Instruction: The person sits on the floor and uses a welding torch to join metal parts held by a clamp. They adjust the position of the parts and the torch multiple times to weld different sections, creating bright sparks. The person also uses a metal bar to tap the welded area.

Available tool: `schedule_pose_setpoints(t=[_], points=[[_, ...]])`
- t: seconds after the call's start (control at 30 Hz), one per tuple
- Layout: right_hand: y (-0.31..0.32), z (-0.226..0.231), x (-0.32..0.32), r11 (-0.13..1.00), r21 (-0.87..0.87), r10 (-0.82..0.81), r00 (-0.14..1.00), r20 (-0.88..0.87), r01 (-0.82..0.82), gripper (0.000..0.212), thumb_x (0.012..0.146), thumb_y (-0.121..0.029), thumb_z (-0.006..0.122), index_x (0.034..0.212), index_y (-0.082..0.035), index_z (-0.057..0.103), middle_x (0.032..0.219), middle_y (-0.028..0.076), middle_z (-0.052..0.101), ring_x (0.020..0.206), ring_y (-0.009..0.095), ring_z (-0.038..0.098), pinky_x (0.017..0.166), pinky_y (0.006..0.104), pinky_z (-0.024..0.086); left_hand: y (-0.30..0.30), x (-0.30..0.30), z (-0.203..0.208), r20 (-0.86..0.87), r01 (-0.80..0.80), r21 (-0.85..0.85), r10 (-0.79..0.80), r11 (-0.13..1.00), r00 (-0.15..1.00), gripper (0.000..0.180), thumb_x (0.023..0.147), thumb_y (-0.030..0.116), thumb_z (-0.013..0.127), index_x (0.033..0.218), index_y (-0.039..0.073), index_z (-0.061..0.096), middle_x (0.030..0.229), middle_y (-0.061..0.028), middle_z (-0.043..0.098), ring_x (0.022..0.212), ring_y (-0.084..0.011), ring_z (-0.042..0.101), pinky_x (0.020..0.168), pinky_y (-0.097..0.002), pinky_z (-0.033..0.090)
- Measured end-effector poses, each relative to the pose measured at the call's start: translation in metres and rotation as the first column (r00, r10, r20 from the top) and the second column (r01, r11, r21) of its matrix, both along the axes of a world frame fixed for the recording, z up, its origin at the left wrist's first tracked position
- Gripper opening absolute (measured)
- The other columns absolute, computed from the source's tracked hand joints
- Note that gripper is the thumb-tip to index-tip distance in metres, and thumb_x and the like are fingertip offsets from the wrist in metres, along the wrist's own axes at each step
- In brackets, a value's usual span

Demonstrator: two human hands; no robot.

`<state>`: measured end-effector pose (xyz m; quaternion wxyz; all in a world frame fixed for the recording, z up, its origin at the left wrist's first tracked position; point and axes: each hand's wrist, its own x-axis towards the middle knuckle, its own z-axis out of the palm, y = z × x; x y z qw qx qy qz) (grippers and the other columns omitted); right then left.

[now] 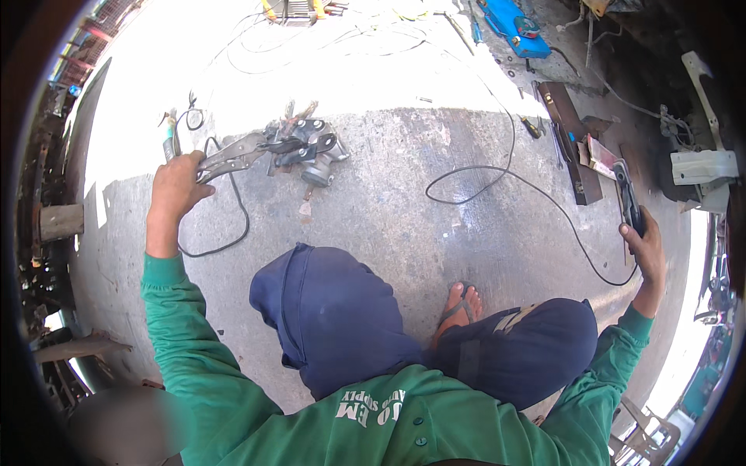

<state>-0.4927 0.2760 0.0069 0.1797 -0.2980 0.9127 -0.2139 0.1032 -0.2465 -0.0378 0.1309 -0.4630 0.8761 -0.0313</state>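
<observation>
My left hand (177,185), out to the left, is closed round the handles of metal locking pliers (233,154). Their jaws reach to a metal bracket assembly (311,147) with bolts and a round grey part, lying on the concrete floor. At the far right, my right hand (646,247) grips a dark corded power tool that looks like an angle grinder (628,203). Its head points away from me, beside a small reddish box (600,158). The black cord (536,181) runs from it across the floor in a loop.
A long brown case (571,140) lies open near a screwdriver (530,128). Farther off are a blue case (514,27) and a yellow-and-black machine (295,11) with cables. Another black cable (247,221) curls by my left hand. Metal parts (703,167) stand at the right.
</observation>
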Motion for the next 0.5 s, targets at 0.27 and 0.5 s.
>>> schedule_pose_setpoints(t=[0.27,0.5], points=[[-0.026,-0.034,0.005,0.877,0.481,0.102,0.980,-0.173,-0.006,0.070,0.062,-0.031,0.094,0.115,0.002,0.062,0.105,0.027,0.072,0.099,0.045,0.070,0.088,0.0495,0.055,0.002,-0.008,-0.008,-0.035,-0.075,-0.003,0.074,0.997,0.997,0.055,0.069,0.024,0.094,0.119,0.008,0.075,0.105,-0.0149,0.078,0.097,-0.0346,0.075,0.085,-0.0462,0.058],[-0.067,-0.170,0.046,0.851,0.507,0.249,0.955,-0.158,-0.138,0.076,0.062,-0.040,0.098,0.112,0.003,0.060,0.110,0.026,0.073,0.106,0.046,0.071,0.093,0.0514,0.056,0.006,0.000,-0.011,-0.079,0.058,-0.157,-0.071,0.986,0.994,0.049,0.071,0.030,0.094,0.112,0.010,0.076,0.095,-0.0128,0.076,0.089,-0.0360,0.074,0.079,-0.0475,0.056]])
